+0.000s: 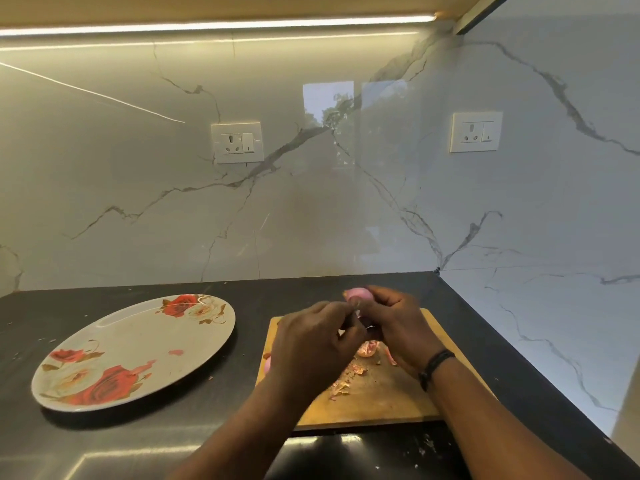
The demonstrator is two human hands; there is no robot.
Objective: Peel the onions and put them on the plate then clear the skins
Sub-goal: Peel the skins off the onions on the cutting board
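While the right hand (pixel 391 327) gripped a pink onion (pixel 358 295) above the cutting board (pixel 398 403), the left hand (pixel 311 344) pinched at its skin, so peeling seemed underway and the bare plate (pixel 138 344) at left awaited it.

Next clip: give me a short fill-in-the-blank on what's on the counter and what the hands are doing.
1. The right hand holds a pink ____ above the board.
2. The loose skins lie on the wooden ____.
3. The flowered plate sits to the ____ of the cutting board.
4. The left hand pinches at the onion, and the wrist with a dark band is the ____ one.

Missing words: onion; cutting board; left; right
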